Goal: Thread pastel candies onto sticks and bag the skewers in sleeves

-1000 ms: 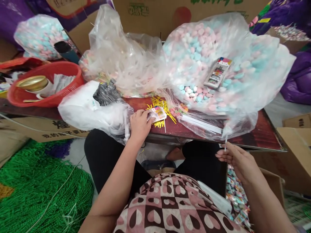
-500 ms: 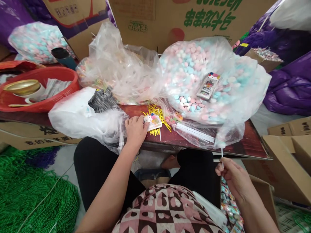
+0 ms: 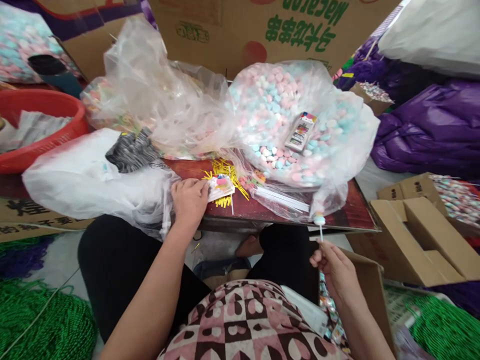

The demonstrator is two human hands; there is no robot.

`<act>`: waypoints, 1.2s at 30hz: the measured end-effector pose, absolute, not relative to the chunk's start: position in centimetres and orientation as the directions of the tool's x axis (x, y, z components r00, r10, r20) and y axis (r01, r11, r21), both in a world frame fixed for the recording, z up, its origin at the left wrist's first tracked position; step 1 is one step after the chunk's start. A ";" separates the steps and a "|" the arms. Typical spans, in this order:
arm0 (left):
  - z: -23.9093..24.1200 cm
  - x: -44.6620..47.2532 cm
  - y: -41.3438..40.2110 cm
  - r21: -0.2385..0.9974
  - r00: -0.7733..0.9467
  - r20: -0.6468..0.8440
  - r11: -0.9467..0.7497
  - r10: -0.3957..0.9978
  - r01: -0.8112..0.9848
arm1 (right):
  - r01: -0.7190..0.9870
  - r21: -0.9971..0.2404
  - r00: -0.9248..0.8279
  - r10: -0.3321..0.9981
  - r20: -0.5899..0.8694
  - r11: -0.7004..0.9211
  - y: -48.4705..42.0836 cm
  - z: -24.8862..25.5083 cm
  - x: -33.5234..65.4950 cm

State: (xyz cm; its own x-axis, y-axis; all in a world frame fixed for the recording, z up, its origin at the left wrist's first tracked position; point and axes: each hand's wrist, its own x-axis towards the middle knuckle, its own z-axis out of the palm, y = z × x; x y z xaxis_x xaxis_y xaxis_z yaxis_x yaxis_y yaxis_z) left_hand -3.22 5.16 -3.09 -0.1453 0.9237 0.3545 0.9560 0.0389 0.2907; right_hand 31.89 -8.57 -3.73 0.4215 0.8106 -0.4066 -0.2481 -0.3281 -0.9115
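My left hand (image 3: 190,200) lies at the table's front edge, fingers closed over the left end of a stack of small printed bags (image 3: 221,187). Yellow twist ties (image 3: 238,186) are spread behind and beneath that stack. My right hand (image 3: 333,265) pinches the white stick of a lollipop (image 3: 320,221), its pale candy head upright just at the table edge. White sticks (image 3: 283,199) lie in a clear bag between the hands. Beyond them, a large clear bag of pink, blue and white candies (image 3: 275,100) carries another printed pack (image 3: 301,132) on top.
White plastic bag (image 3: 101,180) with dark striped packets (image 3: 132,152) lies left. A red basket (image 3: 75,107) stands farther left. At right are open cardboard boxes (image 3: 401,235) and purple sacks (image 3: 431,135). Below my right hand, a box holds wrapped sweets (image 3: 330,315).
The whole view has swung to the right, so things appear farther left. Both hands keep their holds; the lollipop stays by the table edge.
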 end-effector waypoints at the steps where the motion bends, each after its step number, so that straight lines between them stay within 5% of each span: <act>1: -3.2 -3.3 5.2 0.294 -0.146 0.363 0.036 0.920 0.955 | -0.257 -0.909 0.405 0.817 -0.410 -0.329 -8.4 -3.7 31.8; 12: -0.5 -2.3 4.2 0.481 -0.130 0.444 -0.114 0.887 0.869 | -0.261 -0.958 0.558 0.791 -0.251 -0.120 -9.6 -2.0 33.2; 17: 0.5 0.2 2.7 0.892 -0.173 0.240 -0.147 0.955 0.427 | -0.103 -0.991 0.438 0.891 -0.119 -0.082 -7.9 1.2 30.6; 19: 0.4 1.2 2.1 0.964 -0.128 0.122 -0.087 0.984 0.252 | -0.092 -0.993 0.321 0.942 -0.099 -0.073 -6.1 2.0 28.4; 25: 0.0 2.9 0.9 0.984 -0.025 0.062 -0.057 0.998 0.168 | -0.202 -0.979 0.131 0.991 -0.022 0.005 -0.2 2.0 21.0; 29: 0.4 3.3 0.5 0.990 -0.026 0.039 -0.035 0.999 0.136 | -0.062 -0.990 0.123 0.986 0.117 0.125 1.8 0.7 17.8; 36: 0.6 3.4 0.5 0.865 0.235 -0.214 0.296 0.948 -0.406 | 0.153 -0.964 0.139 0.961 0.241 0.220 2.1 -0.5 16.9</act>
State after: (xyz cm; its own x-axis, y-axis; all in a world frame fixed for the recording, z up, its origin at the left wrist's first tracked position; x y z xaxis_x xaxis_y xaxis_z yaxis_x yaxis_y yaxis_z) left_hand 3.42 0.53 0.59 0.2353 0.9481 -0.2140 -0.4059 0.2959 0.8647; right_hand 16.86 2.14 -0.51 0.1388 0.9606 0.2410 0.1529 0.2196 -0.9635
